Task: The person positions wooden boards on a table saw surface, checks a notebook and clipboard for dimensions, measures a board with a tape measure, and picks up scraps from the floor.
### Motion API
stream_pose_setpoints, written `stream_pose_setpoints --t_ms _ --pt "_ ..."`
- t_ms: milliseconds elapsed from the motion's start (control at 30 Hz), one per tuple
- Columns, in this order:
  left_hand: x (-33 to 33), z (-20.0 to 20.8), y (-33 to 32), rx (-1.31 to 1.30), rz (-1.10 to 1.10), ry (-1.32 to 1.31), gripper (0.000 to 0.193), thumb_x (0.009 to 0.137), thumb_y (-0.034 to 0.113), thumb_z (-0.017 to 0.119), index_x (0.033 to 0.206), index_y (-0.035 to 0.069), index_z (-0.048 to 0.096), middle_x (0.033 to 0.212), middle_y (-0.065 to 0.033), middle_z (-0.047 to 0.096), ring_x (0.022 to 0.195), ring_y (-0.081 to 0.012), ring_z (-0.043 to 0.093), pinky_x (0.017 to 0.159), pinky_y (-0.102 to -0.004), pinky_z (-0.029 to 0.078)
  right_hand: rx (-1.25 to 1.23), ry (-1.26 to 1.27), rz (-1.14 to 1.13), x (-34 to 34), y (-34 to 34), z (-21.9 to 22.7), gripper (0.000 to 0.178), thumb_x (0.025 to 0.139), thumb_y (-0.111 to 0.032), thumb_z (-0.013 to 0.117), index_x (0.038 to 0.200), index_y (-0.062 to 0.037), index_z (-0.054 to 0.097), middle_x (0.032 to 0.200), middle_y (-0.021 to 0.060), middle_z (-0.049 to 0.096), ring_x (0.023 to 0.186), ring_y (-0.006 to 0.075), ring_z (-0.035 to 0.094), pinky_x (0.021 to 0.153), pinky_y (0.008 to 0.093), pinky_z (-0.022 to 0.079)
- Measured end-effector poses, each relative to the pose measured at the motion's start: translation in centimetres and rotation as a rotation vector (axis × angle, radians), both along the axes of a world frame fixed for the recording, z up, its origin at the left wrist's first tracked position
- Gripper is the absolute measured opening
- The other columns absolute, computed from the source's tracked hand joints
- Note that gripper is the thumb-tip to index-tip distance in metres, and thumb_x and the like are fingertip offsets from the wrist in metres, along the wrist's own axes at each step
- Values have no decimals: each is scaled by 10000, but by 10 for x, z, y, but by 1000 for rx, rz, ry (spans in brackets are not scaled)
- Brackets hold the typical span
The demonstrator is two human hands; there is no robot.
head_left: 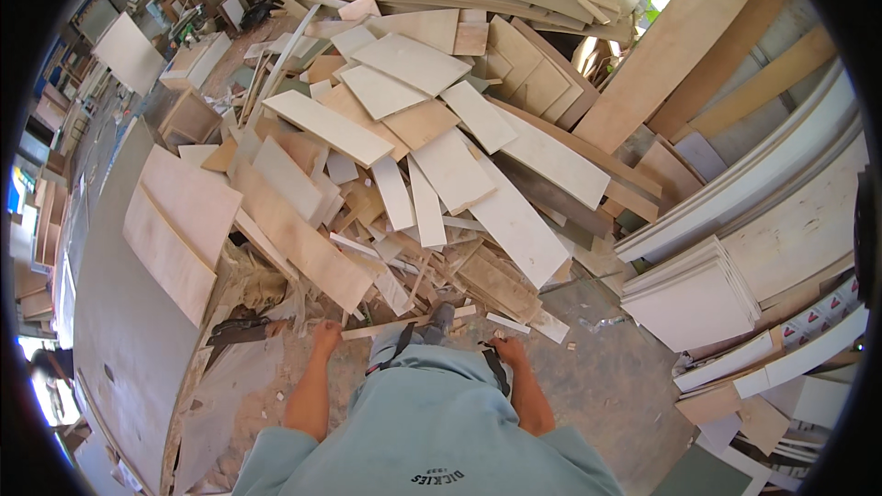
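I stand facing a big heap of wood offcuts [404, 156], with both arms hanging at my sides. My left hand [324, 337] has its fingers curled, and I see nothing in it. It sits just left of the end of a thin pale wooden strip [386, 326] that lies on the floor and runs right past my grey shoe [442, 314]. My right hand [507, 349] is also curled and looks empty, over bare dusty concrete. A small white offcut [508, 322] lies on the floor just ahead of it. My pale blue-green shirt [432, 432] fills the lower middle.
Long boards [680, 46] lean at the right. Stacked white panels [689, 298] and white laminate sheets [781, 363] line the right side. A grey sheet [129, 312] and plywood pieces [179, 230] lie on the left. Workshop shelves and boxes [184, 55] stand at the far left.
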State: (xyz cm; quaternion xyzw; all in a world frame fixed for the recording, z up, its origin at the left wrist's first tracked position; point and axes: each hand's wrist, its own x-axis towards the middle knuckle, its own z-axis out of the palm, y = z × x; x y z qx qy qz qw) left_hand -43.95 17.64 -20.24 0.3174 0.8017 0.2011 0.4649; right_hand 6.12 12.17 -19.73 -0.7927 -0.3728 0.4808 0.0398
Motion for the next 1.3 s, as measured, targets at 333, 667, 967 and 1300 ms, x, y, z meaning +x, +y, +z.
stream_pose_setpoints --t_ms 333,667,967,1300 --pt "108 -20 57 229 -499 -82 340 751 228 710 997 -1 659 833 -175 696 782 -274 690 722 -373 534 15 61 -374 -13 -102 13 462 732 -394 686 775 65 705 645 181 645 581 251 645 543 402 504" --pt "95 -17 -30 -11 -909 63 326 757 286 676 938 15 681 911 -209 685 878 -377 662 773 -449 513 -113 135 -891 -66 -289 27 299 752 -290 701 733 -2 626 609 76 565 469 218 559 440 373 483" --pt "81 -26 -91 -135 -674 49 286 754 317 659 850 57 730 892 -202 693 860 -382 664 783 -451 518 -212 196 -1095 -23 -324 14 293 769 -301 691 735 -20 615 612 75 556 473 219 563 425 355 495" --pt "270 -15 -44 -128 -180 -512 375 865 396 622 960 38 676 777 -119 674 812 -235 678 701 -379 521 299 44 -443 153 -125 17 416 755 -355 748 867 33 650 726 100 626 562 184 594 482 346 494"
